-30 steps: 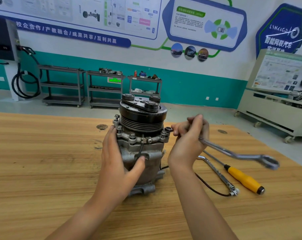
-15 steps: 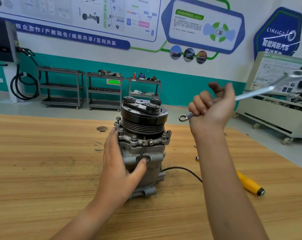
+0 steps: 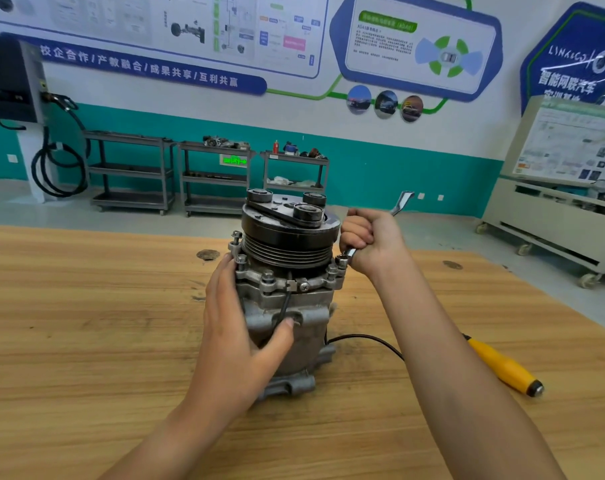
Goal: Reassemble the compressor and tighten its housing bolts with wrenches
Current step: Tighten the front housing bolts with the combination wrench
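The compressor stands upright near the middle of the wooden table, with its black grooved pulley on top and its grey cast body below. It sits between the two hands.

The left hand grips the left side of the body. The thumb lies across the front, just beside the thin black lead running down from the flange, and the fingers wrap round the far side out of sight.

The right hand is up by the right edge of the pulley, closed in a fist round a silver wrench. The wrench's upper end sticks out above the knuckles. Its lower end comes out under the fist and sits on the housing bolt at the right corner of the flange. Whether it is fully seated on the bolt head I cannot tell. More bolts stand up round the front and left of the flange.

A black cable runs from the base to the right and passes behind the right forearm. A yellow-handled screwdriver lies on the table beyond that forearm, well apart from the compressor.
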Demonstrator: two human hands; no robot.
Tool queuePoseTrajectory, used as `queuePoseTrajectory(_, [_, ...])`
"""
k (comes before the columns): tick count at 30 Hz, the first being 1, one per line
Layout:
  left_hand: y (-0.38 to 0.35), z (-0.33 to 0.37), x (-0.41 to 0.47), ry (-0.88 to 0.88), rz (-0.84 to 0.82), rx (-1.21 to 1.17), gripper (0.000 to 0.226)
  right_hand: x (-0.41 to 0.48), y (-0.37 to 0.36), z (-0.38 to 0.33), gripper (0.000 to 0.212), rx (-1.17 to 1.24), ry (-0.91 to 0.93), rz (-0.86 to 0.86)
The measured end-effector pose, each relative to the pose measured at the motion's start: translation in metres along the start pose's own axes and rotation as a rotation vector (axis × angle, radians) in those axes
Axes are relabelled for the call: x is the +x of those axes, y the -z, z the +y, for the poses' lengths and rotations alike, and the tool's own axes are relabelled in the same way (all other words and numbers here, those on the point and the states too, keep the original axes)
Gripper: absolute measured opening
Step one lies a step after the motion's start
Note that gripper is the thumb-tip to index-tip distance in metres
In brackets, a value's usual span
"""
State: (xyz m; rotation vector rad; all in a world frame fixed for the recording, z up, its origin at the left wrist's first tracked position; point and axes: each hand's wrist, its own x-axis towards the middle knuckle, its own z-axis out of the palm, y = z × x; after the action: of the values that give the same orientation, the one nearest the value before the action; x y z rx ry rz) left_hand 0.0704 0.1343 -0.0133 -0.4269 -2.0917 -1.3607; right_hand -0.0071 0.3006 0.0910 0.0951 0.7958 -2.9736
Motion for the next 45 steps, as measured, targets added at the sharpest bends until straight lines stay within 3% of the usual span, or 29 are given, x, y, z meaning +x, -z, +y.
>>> queuePoseTrajectory(3, [0.000, 0.002, -0.001, 0.000, 0.007, -0.004, 0.087, -0.001, 0.004, 0.003, 0.033, -0.014, 0.020, -0.007])
queuePoseTrajectory(8, [-0.001, 0.001, 0.000, -0.003, 0.011, -0.007, 0.087, -0.007, 0.008, 0.012, 0.030, -0.049, 0.219, 0.044])
queuePoseTrajectory(15, [-0.002, -0.001, -0.001, -0.017, 0.027, -0.009, 0.085, -0.026, 0.014, 0.036, 0.022, -0.098, 0.704, 0.143])
queuePoseTrajectory(21, [-0.002, -0.003, -0.001, -0.026, 0.027, 0.011, 0.087, -0.045, 0.017, 0.068, 0.025, -0.432, 1.039, 0.116])
queuePoseTrajectory(24, [-0.002, -0.003, -0.001, -0.016, 0.018, 0.014, 0.088, -0.054, 0.017, 0.067, 0.024, -0.579, 1.033, 0.093])
queuePoseTrajectory(29, [-0.001, -0.001, -0.001, -0.031, 0.013, 0.009, 0.087, -0.065, 0.007, 0.043, 0.026, -0.559, 0.858, 0.113])
queuePoseTrajectory(35, [0.001, -0.001, -0.001, -0.005, -0.016, 0.016, 0.089, -0.092, -0.014, 0.009, 0.019, -0.483, 0.990, 0.044])
queuePoseTrajectory(40, [0.001, 0.001, 0.000, 0.004, -0.018, 0.021, 0.089, -0.088, -0.017, -0.033, 0.027, -0.731, 0.668, 0.092])
queuePoseTrajectory(45, [0.001, 0.001, -0.001, 0.014, -0.017, 0.005, 0.089, -0.075, -0.008, -0.043, 0.013, -0.914, 0.904, 0.205])
